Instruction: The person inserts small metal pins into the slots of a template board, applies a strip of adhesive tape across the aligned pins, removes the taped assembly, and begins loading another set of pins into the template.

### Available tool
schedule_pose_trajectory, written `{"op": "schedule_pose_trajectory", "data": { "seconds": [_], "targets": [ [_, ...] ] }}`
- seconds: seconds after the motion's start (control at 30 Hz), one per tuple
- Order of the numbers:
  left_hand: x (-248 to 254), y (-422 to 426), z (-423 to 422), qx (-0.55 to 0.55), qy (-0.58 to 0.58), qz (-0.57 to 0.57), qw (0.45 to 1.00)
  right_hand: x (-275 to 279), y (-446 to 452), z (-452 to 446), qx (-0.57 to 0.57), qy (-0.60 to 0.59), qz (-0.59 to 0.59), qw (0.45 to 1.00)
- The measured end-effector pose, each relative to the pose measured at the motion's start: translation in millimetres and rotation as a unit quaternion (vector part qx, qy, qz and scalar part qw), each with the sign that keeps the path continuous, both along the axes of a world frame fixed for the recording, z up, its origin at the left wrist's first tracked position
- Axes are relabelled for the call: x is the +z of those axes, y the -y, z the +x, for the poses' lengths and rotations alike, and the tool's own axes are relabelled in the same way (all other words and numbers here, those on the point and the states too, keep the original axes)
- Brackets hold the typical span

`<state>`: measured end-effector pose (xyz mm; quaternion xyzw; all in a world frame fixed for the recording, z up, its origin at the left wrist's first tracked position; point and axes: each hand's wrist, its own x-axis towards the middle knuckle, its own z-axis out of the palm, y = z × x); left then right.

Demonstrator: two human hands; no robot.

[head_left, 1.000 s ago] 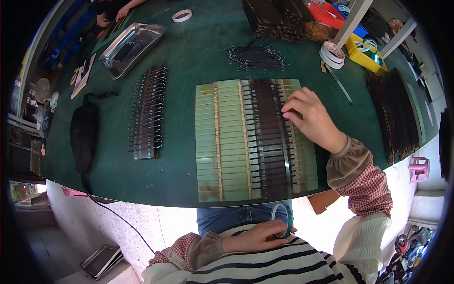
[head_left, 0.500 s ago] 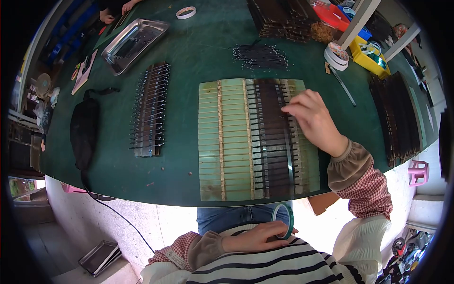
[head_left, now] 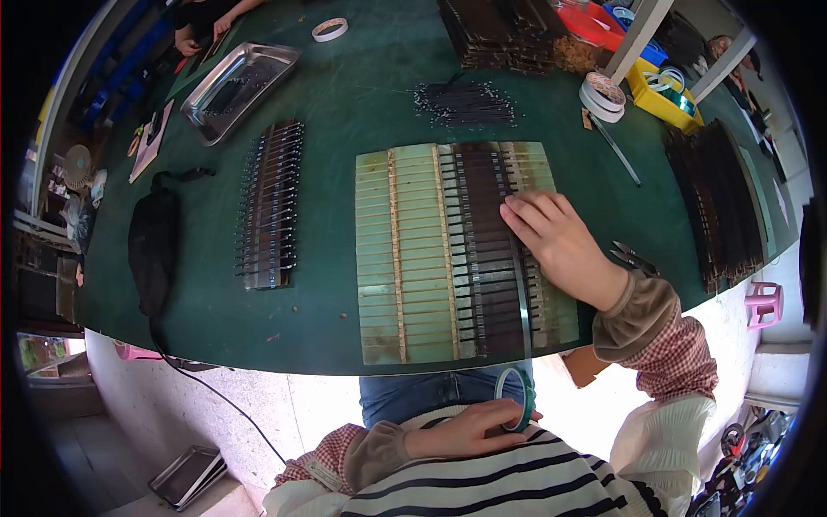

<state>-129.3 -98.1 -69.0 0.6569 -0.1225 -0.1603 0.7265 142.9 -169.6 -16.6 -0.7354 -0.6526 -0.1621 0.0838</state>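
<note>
My left hand is closed on a roll of green tape close to my body, below the table edge. From the roll's side a thin shiny tape strip runs up along the right edge of a dark brown panel. That panel lies on a pale green slotted board, with rows of thin black pins along its sides. My right hand rests on the panel's right edge, its slightly bent fingers laid over the strip. The fingertips touch the panel; what is beneath them is hidden.
Left stands a finished-looking pinned strip, beside a black pouch. Behind are a steel tray, loose black pins and stacked brown panels. Tweezers, white tape rolls and a yellow bin lie right. Another person's hands work far left.
My right hand has moved slightly down and left, from raised pinched fingers to fingers resting on the panel edge. Tweezers now show beside the wrist. The left hand stays with the tape roll.
</note>
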Motion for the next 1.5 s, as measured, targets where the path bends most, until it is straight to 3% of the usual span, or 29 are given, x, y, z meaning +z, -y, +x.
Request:
{"op": "schedule_pose_trajectory", "data": {
  "seconds": [0.1, 0.17, 0.3, 0.33, 0.5, 0.57, 0.63, 0.67, 0.8, 0.9, 1.03, 1.13, 1.27, 1.37, 1.47, 1.5],
  "targets": [
    [2, -3, 5, -0.003, 0.029, 0.005, 1.000, 2, 6, 7, 0.003, -0.136, 0.002, 0.991],
    [-1, 0, 3, 0.002, 0.034, -0.007, 0.999, 6, 11, 25, 0.013, -0.148, 0.004, 0.989],
    [-2, 0, 1, -0.002, 0.022, 0.007, 1.000, -2, 8, 1, 0.018, -0.125, -0.011, 0.992],
    [-2, -1, 3, -0.004, 0.029, 0.005, 1.000, -2, 8, -6, 0.000, -0.028, -0.008, 1.000],
    [-2, -1, 2, -0.002, 0.025, -0.006, 1.000, 4, 12, 18, -0.002, -0.171, 0.015, 0.985],
    [-5, 0, 1, -0.020, -0.002, 0.001, 1.000, 13, 10, 14, 0.007, -0.119, 0.034, 0.992],
    [-6, 1, 1, -0.015, 0.011, 0.002, 1.000, 1, 10, -5, 0.012, -0.062, -0.029, 0.998],
    [-6, 0, 2, -0.011, 0.019, 0.004, 1.000, 1, 11, -13, 0.000, 0.014, -0.030, 0.999],
    [-7, 0, 4, -0.001, 0.038, -0.007, 0.999, 4, 18, -3, -0.008, -0.097, -0.018, 0.995],
    [-5, 0, 1, -0.011, 0.019, 0.000, 1.000, 13, 20, 3, -0.002, -0.091, 0.005, 0.996],
    [-7, 0, 1, -0.007, 0.045, 0.011, 0.999, 5, 20, -26, -0.023, 0.047, -0.058, 0.997],
    [-9, 1, 2, 0.000, 0.060, 0.008, 0.998, 9, 24, -11, -0.009, -0.120, -0.028, 0.992],
    [-6, 0, 0, -0.011, 0.043, 0.009, 0.999, 15, 23, -19, 0.029, -0.060, -0.036, 0.997],
    [-7, 0, 2, -0.006, 0.062, 0.006, 0.998, 6, 27, -38, -0.024, 0.011, -0.053, 0.998],
    [-10, 2, 0, 0.011, 0.091, 0.014, 0.996, 15, 32, -20, -0.009, -0.125, -0.044, 0.991],
    [-9, 2, -1, 0.006, 0.078, 0.015, 0.997, 17, 32, -21, 0.000, -0.108, -0.039, 0.993]
  ]
}}
